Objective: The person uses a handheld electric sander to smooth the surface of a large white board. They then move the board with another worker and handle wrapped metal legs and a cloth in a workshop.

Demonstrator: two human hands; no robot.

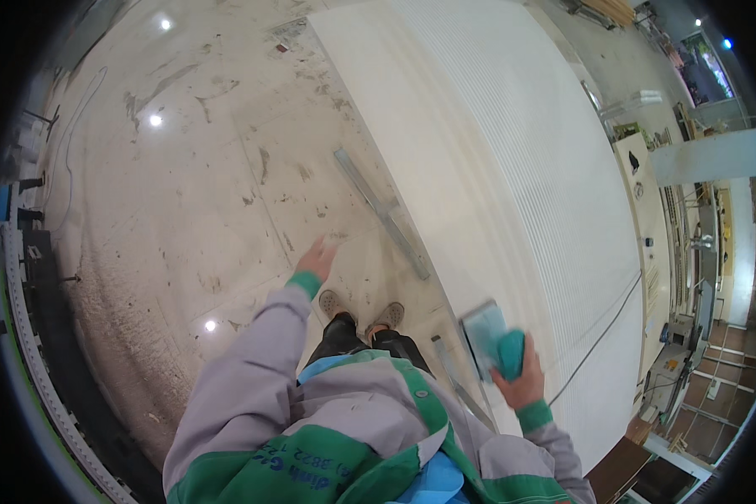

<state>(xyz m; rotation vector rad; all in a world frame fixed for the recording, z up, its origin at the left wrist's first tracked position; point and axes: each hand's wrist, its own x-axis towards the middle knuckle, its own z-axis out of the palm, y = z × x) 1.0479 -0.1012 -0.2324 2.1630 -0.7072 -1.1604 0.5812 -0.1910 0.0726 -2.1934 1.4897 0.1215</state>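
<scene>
My right hand is wrapped round the rounded teal body of a sander, blurred by motion. Its flat, rectangular grey-blue base rests on or just over the near left edge of a long white panel. Fine parallel grooves run lengthwise along the panel's right part, while the strip beside its left edge is smooth. Out to the left, my left hand hangs over the floor, holding nothing, its slightly blurred fingers stretched out.
Metal bars of a support stick out from under the panel near my feet. A dark cable crosses the panel toward my right wrist; whether it joins the sander is unclear. Dusty floor lies left, and a cluttered bench stands right.
</scene>
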